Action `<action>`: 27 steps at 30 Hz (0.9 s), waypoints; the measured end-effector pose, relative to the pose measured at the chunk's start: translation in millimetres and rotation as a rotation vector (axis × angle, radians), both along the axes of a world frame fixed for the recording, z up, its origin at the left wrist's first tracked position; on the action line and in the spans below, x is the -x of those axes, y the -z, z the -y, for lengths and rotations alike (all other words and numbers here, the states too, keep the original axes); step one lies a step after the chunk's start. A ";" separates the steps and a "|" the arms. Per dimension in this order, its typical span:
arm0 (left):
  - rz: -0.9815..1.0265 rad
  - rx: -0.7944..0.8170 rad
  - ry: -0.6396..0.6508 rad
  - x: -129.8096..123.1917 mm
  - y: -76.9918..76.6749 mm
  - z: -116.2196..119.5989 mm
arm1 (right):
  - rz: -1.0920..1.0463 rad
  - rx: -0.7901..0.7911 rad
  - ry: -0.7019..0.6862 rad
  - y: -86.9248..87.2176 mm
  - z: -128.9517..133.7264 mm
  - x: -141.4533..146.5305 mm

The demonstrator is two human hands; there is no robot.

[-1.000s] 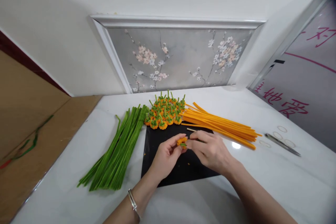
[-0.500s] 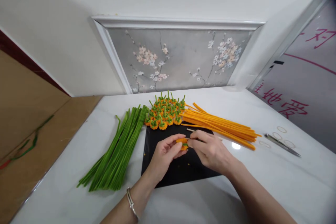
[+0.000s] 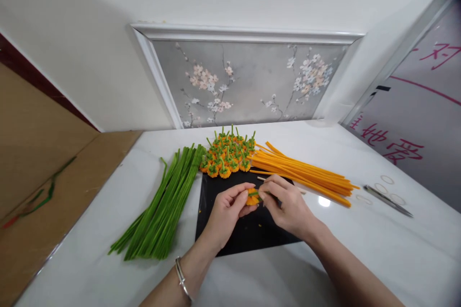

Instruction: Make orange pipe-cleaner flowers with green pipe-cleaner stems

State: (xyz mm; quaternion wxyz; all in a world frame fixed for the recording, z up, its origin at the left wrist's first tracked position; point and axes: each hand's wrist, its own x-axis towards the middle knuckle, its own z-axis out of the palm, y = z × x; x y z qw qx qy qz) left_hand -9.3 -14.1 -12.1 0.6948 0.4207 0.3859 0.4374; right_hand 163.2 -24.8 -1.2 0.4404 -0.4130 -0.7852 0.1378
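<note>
Orange fuzzy piece (image 3: 252, 201): seemed light, soft and crushable. Was pinched at the edge by left grip (image 3: 227, 208), against green strip (image 3: 254, 194) pinched by right grip (image 3: 288, 205). Called for gentle rim hold.

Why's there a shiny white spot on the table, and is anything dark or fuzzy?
Head view: the white spot beside the right hand is glare, probably a lamp reflecting off the table; head view: a soft grey shadow falls nearer than the black mat, and the top right corner is black; head view: the little orange piece looks slightly fuzzy.
</note>
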 end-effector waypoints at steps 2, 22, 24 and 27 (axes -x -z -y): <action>-0.048 -0.011 0.045 1.4 -0.1 -1.4 | -0.001 0.010 0.020 0.0 -0.2 -0.9; -0.295 -0.178 0.137 0.7 6.3 -5.1 | 0.405 -0.096 0.081 -6.1 7.2 -3.4; -0.329 -0.224 0.182 1.5 8.3 -4.3 | 0.428 -0.049 0.064 -7.0 7.5 1.1; -0.317 -0.282 0.272 1.5 9.6 -2.1 | 0.518 -0.105 -0.043 -3.5 5.4 9.8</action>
